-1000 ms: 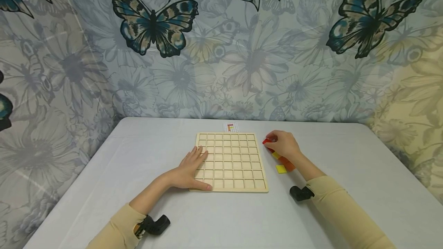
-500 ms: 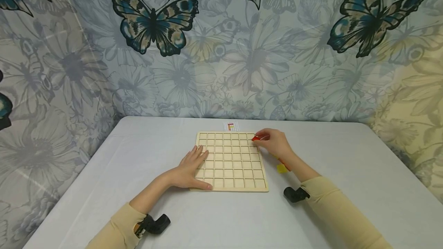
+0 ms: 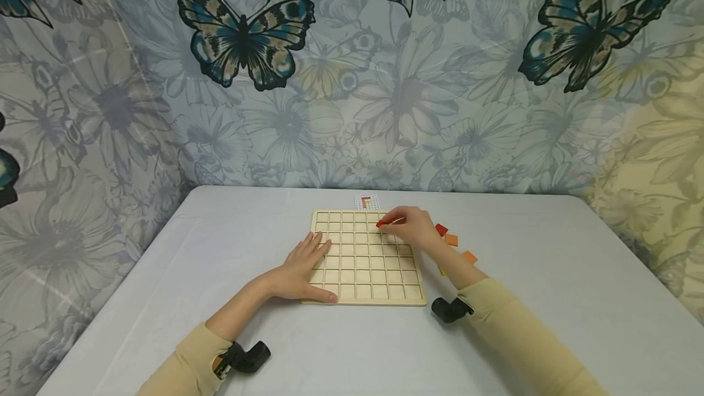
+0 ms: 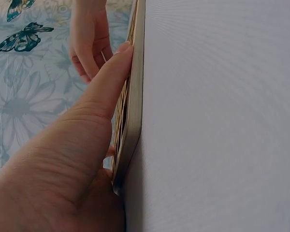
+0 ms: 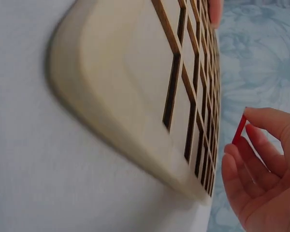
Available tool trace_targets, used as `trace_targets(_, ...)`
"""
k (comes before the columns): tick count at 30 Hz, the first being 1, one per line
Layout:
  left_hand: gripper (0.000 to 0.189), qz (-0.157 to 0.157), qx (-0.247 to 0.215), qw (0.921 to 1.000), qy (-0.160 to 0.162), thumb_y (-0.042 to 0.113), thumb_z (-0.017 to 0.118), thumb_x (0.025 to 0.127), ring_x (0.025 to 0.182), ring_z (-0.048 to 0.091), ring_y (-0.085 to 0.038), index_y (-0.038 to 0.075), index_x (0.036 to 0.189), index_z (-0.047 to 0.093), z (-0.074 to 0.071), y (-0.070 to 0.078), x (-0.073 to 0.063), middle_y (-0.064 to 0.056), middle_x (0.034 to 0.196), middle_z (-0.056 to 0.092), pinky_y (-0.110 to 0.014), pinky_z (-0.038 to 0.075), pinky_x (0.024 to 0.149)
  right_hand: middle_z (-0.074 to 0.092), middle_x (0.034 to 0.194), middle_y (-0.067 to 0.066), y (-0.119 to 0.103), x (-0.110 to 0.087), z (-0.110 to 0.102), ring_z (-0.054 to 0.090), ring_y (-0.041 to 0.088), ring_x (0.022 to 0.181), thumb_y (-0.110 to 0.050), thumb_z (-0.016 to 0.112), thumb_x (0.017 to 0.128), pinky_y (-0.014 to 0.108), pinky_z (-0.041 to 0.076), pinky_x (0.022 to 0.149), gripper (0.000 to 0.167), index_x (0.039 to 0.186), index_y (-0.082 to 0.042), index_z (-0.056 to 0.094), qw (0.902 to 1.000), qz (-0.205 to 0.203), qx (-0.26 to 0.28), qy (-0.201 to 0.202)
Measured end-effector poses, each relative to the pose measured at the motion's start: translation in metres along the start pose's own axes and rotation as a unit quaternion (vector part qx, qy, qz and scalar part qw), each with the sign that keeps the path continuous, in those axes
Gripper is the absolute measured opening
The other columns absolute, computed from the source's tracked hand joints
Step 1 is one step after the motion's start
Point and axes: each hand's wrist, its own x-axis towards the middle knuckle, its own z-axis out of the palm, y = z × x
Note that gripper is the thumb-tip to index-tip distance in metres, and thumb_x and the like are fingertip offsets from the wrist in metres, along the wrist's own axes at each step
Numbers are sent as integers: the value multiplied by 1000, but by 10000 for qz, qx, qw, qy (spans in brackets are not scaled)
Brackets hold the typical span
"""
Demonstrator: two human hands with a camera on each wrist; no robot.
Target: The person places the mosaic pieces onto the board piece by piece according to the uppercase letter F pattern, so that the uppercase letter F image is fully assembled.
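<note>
A wooden board (image 3: 363,261) with a grid of square cells lies flat on the white table. My left hand (image 3: 299,267) rests spread over its left edge, the thumb near the front left corner; in the left wrist view that thumb (image 4: 96,96) lies along the board's edge. Over the board's far right part, my right hand (image 3: 409,225) pinches a small red tile (image 3: 380,223) between thumb and fingers. Seen from the right wrist, the red tile (image 5: 239,129) is thin, held on edge and apart from the board.
To the right of the board lie another red tile (image 3: 441,230), an orange tile (image 3: 451,240) and one more orange tile (image 3: 470,256), with a bit of yellow showing beside my forearm. A small card (image 3: 366,201) with a coloured grid pattern lies behind the board.
My right hand has carried the red tile leftward from the loose tiles to above the board. More of those tiles now show behind the wrist. The left hand has stayed still.
</note>
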Motion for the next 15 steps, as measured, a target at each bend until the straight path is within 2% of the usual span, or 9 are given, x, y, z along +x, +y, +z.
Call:
trace_targets(8, 114, -47, 32, 10000, 18, 56, 75, 78, 147, -14, -35, 2, 156, 13, 1, -1, 0, -22, 161, -4, -55, -1, 115, 71, 92, 0, -14, 6, 15, 66, 16, 78, -24, 77, 84, 31, 50, 65, 13, 92, -14, 74, 9995, -245, -138, -168)
trace_targets(15, 113, -27, 4, 10000, 3, 55, 76, 78, 147, -14, -35, 2, 156, 14, -1, 2, -1, -22, 161, -4, -57, -1, 115, 71, 92, 0, -23, 14, 29, 66, 14, 75, -21, 77, 84, 28, 50, 61, 10, 90, -13, 75, 9989, -336, -75, -314)
